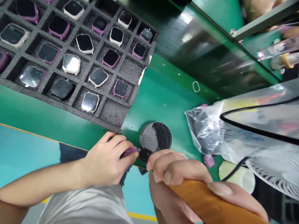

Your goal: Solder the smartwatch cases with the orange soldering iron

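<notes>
My left hand (109, 158) is closed on a small purple watch case (130, 151) at the table's front edge; its fingers cover much of the case. My right hand (177, 169) wraps round a thick orange-handled screwdriver (196, 197), which comes in from the lower right. Its black nose (145, 154) points at the purple case, and the fine tip lies against or very near it. Just beyond both hands stands a round grey dish (141, 137) with a dimpled floor, where tiny black pieces (163, 137) are heaped on the right side.
A grey foam tray (109, 126) at upper left holds several purple and white watches in square cells. On the green table (161, 90) lies a thin white frame (196, 86). At right are a clear plastic bag (210, 127), black cable (257, 132), purple piece (208, 161) and white fan (277, 174).
</notes>
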Tool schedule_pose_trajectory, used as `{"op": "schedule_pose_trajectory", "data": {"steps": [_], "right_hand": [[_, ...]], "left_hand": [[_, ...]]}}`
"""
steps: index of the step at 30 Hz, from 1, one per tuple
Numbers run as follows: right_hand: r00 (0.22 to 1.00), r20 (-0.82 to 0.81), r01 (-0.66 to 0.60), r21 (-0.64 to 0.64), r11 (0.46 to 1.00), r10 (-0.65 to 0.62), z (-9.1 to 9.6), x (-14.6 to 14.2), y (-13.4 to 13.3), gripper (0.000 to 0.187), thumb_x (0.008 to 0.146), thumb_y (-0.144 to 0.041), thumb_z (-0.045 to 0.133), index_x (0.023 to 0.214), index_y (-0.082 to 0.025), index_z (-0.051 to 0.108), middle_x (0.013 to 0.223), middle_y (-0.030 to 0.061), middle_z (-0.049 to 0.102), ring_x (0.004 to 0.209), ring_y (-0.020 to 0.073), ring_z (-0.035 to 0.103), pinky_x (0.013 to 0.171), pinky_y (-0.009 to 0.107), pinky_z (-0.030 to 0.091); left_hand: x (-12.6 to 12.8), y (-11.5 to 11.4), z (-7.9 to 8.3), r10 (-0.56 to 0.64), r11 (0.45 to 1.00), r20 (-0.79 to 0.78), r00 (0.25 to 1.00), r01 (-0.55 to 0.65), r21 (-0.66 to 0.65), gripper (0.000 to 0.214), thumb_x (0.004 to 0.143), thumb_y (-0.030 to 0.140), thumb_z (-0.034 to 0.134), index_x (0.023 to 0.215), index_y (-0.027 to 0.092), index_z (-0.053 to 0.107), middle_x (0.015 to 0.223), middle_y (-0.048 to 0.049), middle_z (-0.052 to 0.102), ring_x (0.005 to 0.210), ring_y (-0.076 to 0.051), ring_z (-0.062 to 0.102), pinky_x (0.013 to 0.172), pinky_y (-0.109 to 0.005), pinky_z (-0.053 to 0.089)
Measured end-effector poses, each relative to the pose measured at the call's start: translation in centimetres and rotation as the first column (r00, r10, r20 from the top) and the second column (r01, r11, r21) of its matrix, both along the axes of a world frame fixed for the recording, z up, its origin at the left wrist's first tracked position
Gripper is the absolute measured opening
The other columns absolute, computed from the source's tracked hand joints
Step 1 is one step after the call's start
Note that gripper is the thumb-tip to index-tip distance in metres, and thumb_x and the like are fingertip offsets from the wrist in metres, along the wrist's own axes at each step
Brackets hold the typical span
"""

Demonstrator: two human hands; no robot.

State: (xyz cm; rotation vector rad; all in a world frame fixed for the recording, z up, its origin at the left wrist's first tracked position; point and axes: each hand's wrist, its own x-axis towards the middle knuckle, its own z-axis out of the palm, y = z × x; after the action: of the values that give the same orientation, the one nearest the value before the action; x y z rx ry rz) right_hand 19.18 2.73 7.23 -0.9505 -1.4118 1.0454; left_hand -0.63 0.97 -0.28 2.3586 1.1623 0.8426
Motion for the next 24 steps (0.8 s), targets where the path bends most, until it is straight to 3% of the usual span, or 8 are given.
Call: {"op": "schedule_pose_trajectory", "data": {"steps": [4,8,11,14,16,19,22,24], "right_hand": [[0.982,-0.099,0.157,-0.027,0.987,-0.159,0.3,-2.3,0.0,0.029,0.105,-0.048,0.055,0.12,-0.031,0.072,0.082,0.0027,0.069,0.067,0.0231,0.063,0.06,0.046,0.058],[0.974,-0.118,0.187,-0.06,0.981,-0.193,0.3,-3.4,0.0,0.02,0.107,-0.037,0.056,0.116,-0.031,0.072,0.08,0.0006,0.07,0.065,0.0221,0.064,0.06,0.045,0.058],[0.974,-0.163,0.159,-0.019,0.987,-0.16,-0.5,-2.9,0.2,0.03,0.101,-0.054,0.068,0.12,-0.031,0.07,0.083,-0.0006,0.068,0.065,0.0209,0.063,0.059,0.045,0.058],[0.977,-0.194,0.096,0.0,0.995,-0.094,-0.9,-1.8,0.6,0.048,0.101,-0.071,0.056,0.125,-0.031,0.067,0.085,-0.0004,0.066,0.064,0.0195,0.064,0.058,0.043,0.058],[0.971,-0.207,0.121,0.004,0.993,-0.118,-0.8,-1.2,1.0,0.053,0.103,-0.073,0.047,0.125,-0.03,0.067,0.087,0.0,0.067,0.066,0.019,0.063,0.059,0.043,0.058],[0.946,-0.231,0.235,0.008,0.972,-0.227,-0.3,-0.6,1.5,0.042,0.101,-0.064,0.056,0.12,-0.03,0.071,0.087,-0.0002,0.067,0.068,0.0194,0.061,0.062,0.042,0.055],[0.919,-0.27,0.289,-0.027,0.957,-0.285,-0.4,-0.7,2.0,0.038,0.095,-0.063,0.067,0.116,-0.033,0.074,0.085,-0.0014,0.066,0.064,0.0189,0.058,0.059,0.04,0.053],[0.914,-0.279,0.297,-0.037,0.954,-0.296,-0.6,-0.7,2.2,0.041,0.092,-0.067,0.072,0.115,-0.033,0.073,0.084,-0.0017,0.065,0.063,0.0189,0.059,0.058,0.04,0.053]], "left_hand": [[-0.1,0.0,0.1,-0.001,1.0,0.001,1.0,0.001,-0.004,0.023,0.103,0.022,0.063,0.122,0.02,0.075,0.116,-0.0073,0.076,0.106,-0.028,0.063,0.089,-0.046,0.043],[0.0,0.0,0.1,-0.003,1.0,-0.009,1.0,0.003,-0.021,0.024,0.103,0.022,0.063,0.122,0.021,0.076,0.115,-0.0074,0.076,0.105,-0.027,0.063,0.089,-0.046,0.043],[0.0,0.0,0.1,-0.004,1.0,-0.017,1.0,0.004,-0.019,0.023,0.104,0.022,0.062,0.122,0.023,0.076,0.115,-0.0072,0.076,0.105,-0.026,0.063,0.089,-0.046,0.044],[-0.2,0.0,0.1,-0.021,1.0,-0.052,0.998,0.019,-0.023,0.024,0.104,0.022,0.063,0.125,0.022,0.075,0.117,-0.0072,0.076,0.106,-0.026,0.062,0.091,-0.046,0.044],[-0.4,-0.1,0.1,-0.064,0.998,-0.103,0.993,0.061,-0.03,0.035,0.102,0.019,0.063,0.137,0.018,0.07,0.125,-0.0088,0.075,0.111,-0.027,0.061,0.097,-0.047,0.044],[-0.7,-0.1,0.2,-0.142,0.99,-0.172,0.975,0.139,-0.032,0.051,0.096,0.013,0.062,0.147,0.013,0.064,0.141,-0.0129,0.069,0.126,-0.031,0.058,0.106,-0.05,0.042],[-0.6,0.0,0.2,-0.133,0.991,-0.167,0.977,0.131,-0.023,0.05,0.094,0.01,0.063,0.142,0.021,0.068,0.149,-0.0141,0.063,0.133,-0.034,0.055,0.104,-0.05,0.042],[-0.4,0.0,0.2,-0.077,0.997,-0.142,0.987,0.078,0.001,0.046,0.096,0.008,0.062,0.137,0.026,0.071,0.142,-0.0136,0.065,0.127,-0.033,0.057,0.099,-0.048,0.043]]}}
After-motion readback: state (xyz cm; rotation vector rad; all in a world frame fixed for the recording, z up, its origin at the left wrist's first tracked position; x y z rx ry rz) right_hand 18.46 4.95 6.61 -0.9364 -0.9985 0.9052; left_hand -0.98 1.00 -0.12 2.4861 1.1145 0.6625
